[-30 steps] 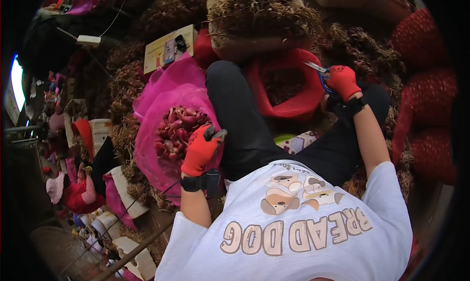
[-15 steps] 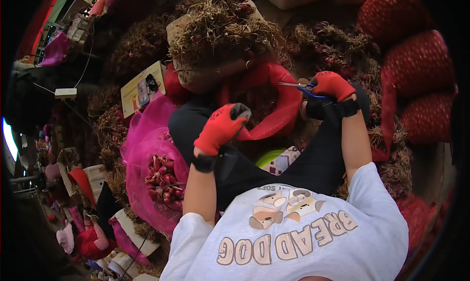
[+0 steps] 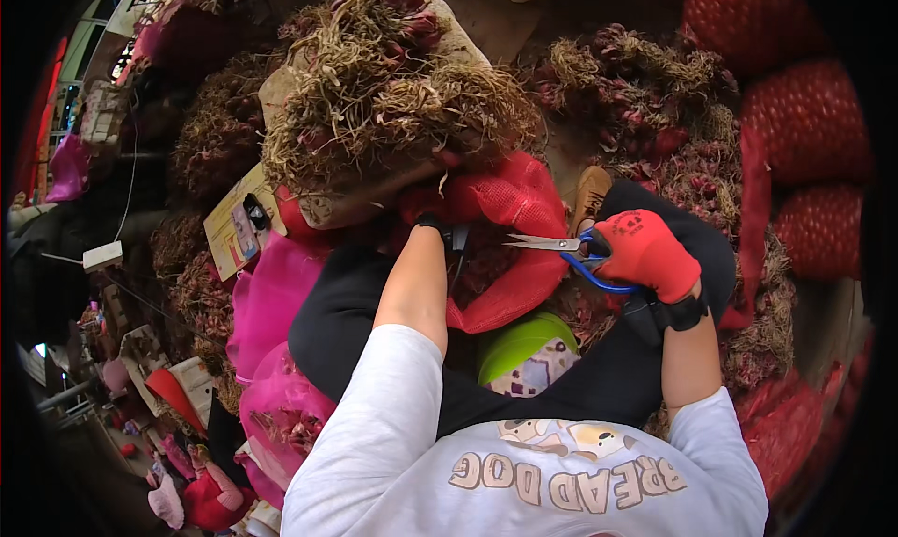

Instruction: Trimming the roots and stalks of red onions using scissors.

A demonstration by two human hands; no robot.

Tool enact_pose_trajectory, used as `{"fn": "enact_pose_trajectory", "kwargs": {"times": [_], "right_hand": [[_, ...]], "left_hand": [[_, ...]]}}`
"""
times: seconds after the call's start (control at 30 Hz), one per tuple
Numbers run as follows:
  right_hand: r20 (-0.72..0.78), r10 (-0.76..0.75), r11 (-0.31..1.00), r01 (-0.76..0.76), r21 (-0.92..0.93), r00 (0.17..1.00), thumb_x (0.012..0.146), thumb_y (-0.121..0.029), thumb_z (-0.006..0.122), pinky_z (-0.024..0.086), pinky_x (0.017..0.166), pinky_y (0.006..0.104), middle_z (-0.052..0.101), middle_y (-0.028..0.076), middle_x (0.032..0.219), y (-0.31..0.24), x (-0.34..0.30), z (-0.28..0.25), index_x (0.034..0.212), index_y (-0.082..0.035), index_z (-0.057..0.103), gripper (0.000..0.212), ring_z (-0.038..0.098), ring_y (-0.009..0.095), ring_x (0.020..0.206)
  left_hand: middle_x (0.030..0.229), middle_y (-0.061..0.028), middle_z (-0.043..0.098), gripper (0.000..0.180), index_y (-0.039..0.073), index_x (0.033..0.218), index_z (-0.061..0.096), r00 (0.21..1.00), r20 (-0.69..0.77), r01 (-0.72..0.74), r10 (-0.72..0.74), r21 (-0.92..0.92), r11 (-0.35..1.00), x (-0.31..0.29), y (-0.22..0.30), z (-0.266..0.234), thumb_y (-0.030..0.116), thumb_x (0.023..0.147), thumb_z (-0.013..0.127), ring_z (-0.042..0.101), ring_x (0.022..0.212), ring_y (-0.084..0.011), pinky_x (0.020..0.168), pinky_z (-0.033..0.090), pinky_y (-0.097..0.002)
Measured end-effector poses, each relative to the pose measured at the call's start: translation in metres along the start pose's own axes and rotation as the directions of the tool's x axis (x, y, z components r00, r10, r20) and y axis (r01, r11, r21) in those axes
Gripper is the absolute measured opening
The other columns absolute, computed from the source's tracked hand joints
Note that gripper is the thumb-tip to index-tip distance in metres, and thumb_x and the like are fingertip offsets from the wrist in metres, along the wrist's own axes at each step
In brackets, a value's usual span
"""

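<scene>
at the left, a pink mesh bag [image 3: 267,303] holds red bulbs [image 3: 297,429]. next, a heap of dry-stalked bulbs [image 3: 383,116] covers a pale block [image 3: 332,211], spilling over its near edge. the left hand [image 3: 423,203], gloved and shadowed, is at that edge, by the open red mesh bag [image 3: 524,200]; whether it grips anything, i cannot tell. further right, the right hand [image 3: 650,252], red-gloved, holds blue-handled scissors [image 3: 571,246], blades pointing left across the red mesh bag's right rim. red sacks [image 3: 800,116] sit far right.
</scene>
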State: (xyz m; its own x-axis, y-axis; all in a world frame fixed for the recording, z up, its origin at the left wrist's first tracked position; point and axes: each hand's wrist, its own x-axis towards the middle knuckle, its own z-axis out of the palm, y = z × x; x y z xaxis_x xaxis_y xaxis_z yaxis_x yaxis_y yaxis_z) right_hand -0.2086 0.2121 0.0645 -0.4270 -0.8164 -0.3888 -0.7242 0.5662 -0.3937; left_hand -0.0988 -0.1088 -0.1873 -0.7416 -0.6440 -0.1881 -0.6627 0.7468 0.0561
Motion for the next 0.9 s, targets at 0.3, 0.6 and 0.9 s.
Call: {"fn": "enact_pose_trajectory", "kwargs": {"times": [0.3,0.6,0.9], "right_hand": [[-0.049,-0.07,0.997,0.069,-0.025,0.996,0.06,-0.026,0.065,0.047,0.063,0.0391,0.059,0.012,0.069,-0.007,0.012,0.011,0.074,-0.006,0.058,0.025,0.06,0.031,0.07],[0.078,0.185,0.956,-0.162,-0.244,0.98,0.069,-0.036,0.061,0.051,0.072,0.0357,0.067,0.013,0.084,-0.022,0.051,0.031,0.084,-0.008,0.07,0.033,0.065,0.03,0.082],[-0.297,0.442,0.857,-0.496,-0.139,0.846,0.071,-0.038,0.061,0.052,0.073,0.0366,0.067,0.014,0.093,0.008,0.044,0.008,0.089,-0.008,0.07,0.037,0.065,0.029,0.088]], "left_hand": [[0.104,-0.0109,0.061,0.029,0.007,0.107,0.06,0.972,0.119,0.236,-0.204,-0.459,0.857,-0.024,-0.042,-0.065,0.025,0.087,0.051,0.057,0.095,-0.0217,0.079,0.046,-0.0352],[0.076,-0.0061,0.065,0.019,0.003,0.091,0.067,0.953,0.234,0.137,0.192,-0.899,0.415,-0.087,-0.085,-0.135,0.012,0.082,0.053,0.06,0.069,-0.0137,0.068,0.046,-0.0264],[0.079,-0.0128,0.065,0.023,0.001,0.094,0.064,0.986,-0.167,-0.081,-0.013,-0.543,0.836,-0.041,-0.039,-0.079,0.018,0.081,0.056,0.061,0.076,-0.0243,0.071,0.047,-0.033]]}}
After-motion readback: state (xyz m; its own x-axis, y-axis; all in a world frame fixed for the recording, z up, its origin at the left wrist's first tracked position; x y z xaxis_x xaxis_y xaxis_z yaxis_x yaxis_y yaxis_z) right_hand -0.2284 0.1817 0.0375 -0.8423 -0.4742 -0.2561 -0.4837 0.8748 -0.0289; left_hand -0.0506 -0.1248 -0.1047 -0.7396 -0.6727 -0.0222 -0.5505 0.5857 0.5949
